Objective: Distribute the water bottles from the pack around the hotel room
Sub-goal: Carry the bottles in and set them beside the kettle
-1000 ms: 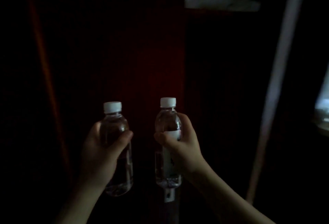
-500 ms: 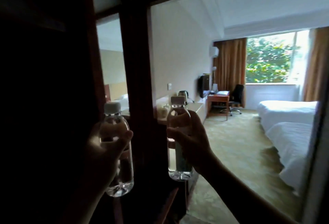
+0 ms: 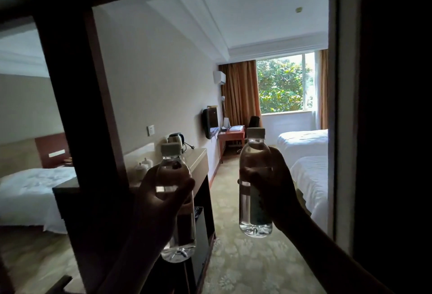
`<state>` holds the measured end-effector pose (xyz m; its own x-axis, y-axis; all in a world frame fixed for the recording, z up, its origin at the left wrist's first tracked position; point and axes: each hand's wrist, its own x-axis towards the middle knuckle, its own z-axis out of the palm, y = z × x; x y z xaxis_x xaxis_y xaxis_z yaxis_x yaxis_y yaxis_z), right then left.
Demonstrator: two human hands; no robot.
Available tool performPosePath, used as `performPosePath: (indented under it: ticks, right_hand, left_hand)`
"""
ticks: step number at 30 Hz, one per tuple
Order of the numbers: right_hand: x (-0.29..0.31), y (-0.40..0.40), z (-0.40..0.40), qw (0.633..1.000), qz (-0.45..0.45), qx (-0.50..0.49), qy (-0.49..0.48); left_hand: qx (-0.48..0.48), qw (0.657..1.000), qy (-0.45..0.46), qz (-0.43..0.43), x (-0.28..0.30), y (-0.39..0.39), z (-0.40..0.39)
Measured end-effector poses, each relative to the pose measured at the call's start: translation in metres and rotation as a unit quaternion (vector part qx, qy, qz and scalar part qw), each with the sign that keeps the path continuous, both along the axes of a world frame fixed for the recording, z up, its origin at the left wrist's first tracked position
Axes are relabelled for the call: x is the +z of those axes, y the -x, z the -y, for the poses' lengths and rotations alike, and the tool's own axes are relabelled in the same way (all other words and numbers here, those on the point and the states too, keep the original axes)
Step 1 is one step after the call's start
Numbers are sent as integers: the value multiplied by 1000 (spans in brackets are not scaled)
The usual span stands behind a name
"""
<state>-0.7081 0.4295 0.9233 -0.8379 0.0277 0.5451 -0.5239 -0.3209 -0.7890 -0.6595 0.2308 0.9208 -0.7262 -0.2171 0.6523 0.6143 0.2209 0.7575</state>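
Observation:
I hold two clear water bottles with white caps upright in front of me, one in each hand. My left hand (image 3: 159, 202) grips the left bottle (image 3: 178, 242) around its middle. My right hand (image 3: 275, 186) is wrapped around the right bottle (image 3: 253, 153), which has a label on its side and stands a little higher. Both hands are dark against the lit room. The bottle pack is not in view.
I stand in a dark entry looking into a hotel room. A counter (image 3: 198, 157) with a kettle (image 3: 175, 139) and cups runs along the left wall. A mirror (image 3: 30, 153) is at left, white beds (image 3: 308, 153) at right, a desk (image 3: 232, 133) and window beyond. Carpet runs down the middle.
The view went from a dark closet-like space to the lit room as I turned and moved forward. Both hands keep their bottles; the right one has risen slightly.

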Motion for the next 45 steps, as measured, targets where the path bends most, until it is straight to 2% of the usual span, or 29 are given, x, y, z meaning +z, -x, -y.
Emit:
performPosePath:
  ticks: [8, 15, 28, 37, 45]
  right_hand:
    - [-14, 93, -40, 997, 11, -70, -39]
    - [-25, 198, -34, 993, 2, -105, -52]
    - [21, 435, 3, 982, -25, -177, -65]
    - [4, 558, -16, 979, -33, -184, -79]
    - [-14, 690, -56, 982, -65, -148, -96]
  left_hand:
    - [-31, 999, -19, 15, -7, 111, -33]
    - [-56, 998, -29, 28, -17, 231, -18]
    - [-74, 994, -78, -6, 4, 490, 24]
    - [-81, 995, -57, -12, 1, 614, 2]
    - [-56, 997, -43, -13, -9, 729, -39]
